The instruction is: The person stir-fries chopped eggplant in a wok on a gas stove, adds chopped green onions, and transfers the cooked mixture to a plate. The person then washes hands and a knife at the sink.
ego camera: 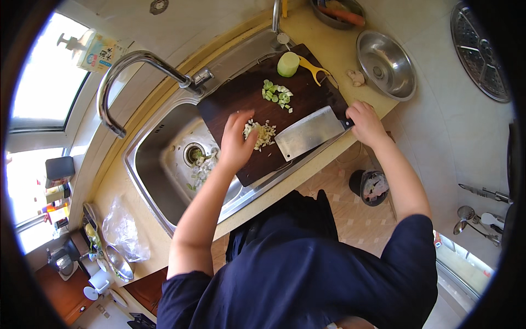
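A dark wooden cutting board (242, 98) lies across the right part of the sink. My right hand (364, 123) grips the black handle of a cleaver (310, 132), whose broad blade lies nearly flat at the board's near edge. Fingers apart, my left hand (239, 142) is at a heap of finely chopped pale pieces (263, 135), partly covering it; whether it touches them is hard to tell. Farther back are cut green onion pieces (276, 93). A peeled pale-green vegetable piece (288, 64) stands near the far corner, beside a yellow peeler (315, 72).
Left of the board, the sink basin (156, 152) holds vegetable scraps (202, 166) around its drain. A curved faucet (123, 66) arches above it. On the right counter are a steel bowl (386, 66) and a ginger piece (356, 78). A bin (370, 187) stands on the floor.
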### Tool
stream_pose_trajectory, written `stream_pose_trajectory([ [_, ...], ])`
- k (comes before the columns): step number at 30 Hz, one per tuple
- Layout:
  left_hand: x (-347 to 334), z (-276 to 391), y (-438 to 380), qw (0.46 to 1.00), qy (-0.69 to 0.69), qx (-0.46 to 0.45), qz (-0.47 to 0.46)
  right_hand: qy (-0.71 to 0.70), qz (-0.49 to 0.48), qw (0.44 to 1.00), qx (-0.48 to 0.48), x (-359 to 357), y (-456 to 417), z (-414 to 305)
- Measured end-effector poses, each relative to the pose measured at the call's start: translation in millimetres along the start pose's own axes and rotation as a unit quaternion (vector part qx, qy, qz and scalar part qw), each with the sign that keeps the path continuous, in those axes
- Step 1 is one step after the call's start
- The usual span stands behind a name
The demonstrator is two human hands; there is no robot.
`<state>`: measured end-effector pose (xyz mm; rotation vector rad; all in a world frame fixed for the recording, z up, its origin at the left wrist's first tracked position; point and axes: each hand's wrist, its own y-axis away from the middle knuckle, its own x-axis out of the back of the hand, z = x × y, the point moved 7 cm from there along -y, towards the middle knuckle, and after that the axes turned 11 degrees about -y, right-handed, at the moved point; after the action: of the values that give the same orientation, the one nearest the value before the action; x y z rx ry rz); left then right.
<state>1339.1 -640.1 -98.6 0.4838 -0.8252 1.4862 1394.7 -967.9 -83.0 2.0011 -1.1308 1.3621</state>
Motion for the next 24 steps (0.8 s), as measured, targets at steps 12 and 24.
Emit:
stream_pose_trajectory([
  [12, -92.3, 19.4, -98.7, 0.960, -0.043, -0.238, -0.141, -0.197, 0.113, 0.906, -0.358, 8.7, 107.2, -5.4],
  [24, -18.9, -11.6, -13.9, 0.971, -0.096, -0.185, -0.114, -0.512, 0.041, 0.751, -0.415, -91.6, 87.1, -27.9],
])
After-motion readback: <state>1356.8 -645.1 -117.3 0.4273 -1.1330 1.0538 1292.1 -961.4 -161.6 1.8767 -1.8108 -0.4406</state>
